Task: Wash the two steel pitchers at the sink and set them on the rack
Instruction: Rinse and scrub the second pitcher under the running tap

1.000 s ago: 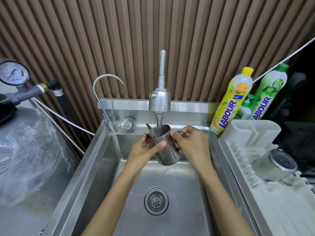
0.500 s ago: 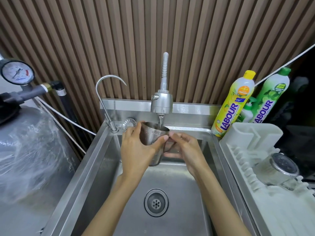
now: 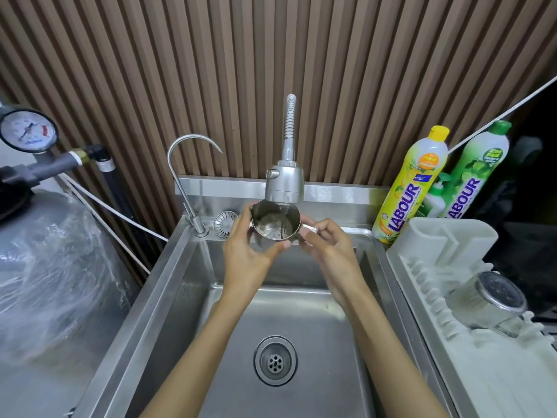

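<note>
A steel pitcher [image 3: 275, 225] is held upright under the running faucet head [image 3: 284, 184], water streaming into its open mouth. My left hand [image 3: 247, 254] wraps its left side and underside. My right hand [image 3: 328, 248] pinches its handle on the right. Both are above the steel sink [image 3: 313, 327]. A second steel pitcher [image 3: 482, 300] lies on its side on the white drying rack [image 3: 470, 351] to the right.
A thin gooseneck tap [image 3: 187, 182] and a round strainer [image 3: 223, 224] sit at the sink's back left. Two dish-soap bottles, yellow [image 3: 413, 185] and green [image 3: 476, 173], stand back right. A pressure gauge [image 3: 27, 130] and a plastic-wrapped tank [image 3: 54, 267] are on the left. The drain [image 3: 275, 361] is below.
The pitcher has been raised closer to the faucet head and turned upright, its mouth now facing me. My left hand shifted further around its body.
</note>
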A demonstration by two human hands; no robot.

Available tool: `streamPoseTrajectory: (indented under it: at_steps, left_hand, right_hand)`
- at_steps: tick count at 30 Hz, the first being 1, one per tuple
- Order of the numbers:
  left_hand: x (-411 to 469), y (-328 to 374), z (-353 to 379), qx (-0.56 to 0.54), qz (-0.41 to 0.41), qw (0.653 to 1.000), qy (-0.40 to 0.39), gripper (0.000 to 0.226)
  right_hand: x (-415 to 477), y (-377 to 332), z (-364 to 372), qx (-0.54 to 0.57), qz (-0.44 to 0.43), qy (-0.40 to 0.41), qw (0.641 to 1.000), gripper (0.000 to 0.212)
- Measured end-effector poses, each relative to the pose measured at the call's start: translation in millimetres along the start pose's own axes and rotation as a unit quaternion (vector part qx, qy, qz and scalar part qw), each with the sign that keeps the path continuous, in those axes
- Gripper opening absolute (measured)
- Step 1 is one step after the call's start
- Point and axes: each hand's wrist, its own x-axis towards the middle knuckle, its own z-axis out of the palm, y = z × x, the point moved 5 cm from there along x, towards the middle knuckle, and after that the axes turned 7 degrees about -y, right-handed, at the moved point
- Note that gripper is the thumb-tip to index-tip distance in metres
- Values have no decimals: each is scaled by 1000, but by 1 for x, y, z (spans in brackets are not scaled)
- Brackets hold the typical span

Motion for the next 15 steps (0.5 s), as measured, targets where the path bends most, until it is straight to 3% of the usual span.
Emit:
streamPoseTrajectory:
  at_steps: [3, 8, 10, 12, 15]
  left_hand:
    - [-5, 14, -8, 122, 44, 991, 19, 75]
    - [-17, 14, -11, 216, -25, 974, 69, 84]
    - [-17, 11, -10, 188, -69, 979, 50, 73]
    - [-15, 1, -6, 101, -126, 987, -2, 45]
    - [-14, -14, 5, -61, -179, 978, -87, 22]
  right_hand:
    - [-5, 20, 3, 129, 60, -42, 989, 20]
    - [-15, 17, 4, 55, 97, -19, 994, 15]
    - [-15, 5, -1, -22, 99, 27, 994, 18]
    - [-14, -9, -7, -140, 96, 76, 983, 25]
    - [-16, -36, -5, -356, 37, 123, 926, 28]
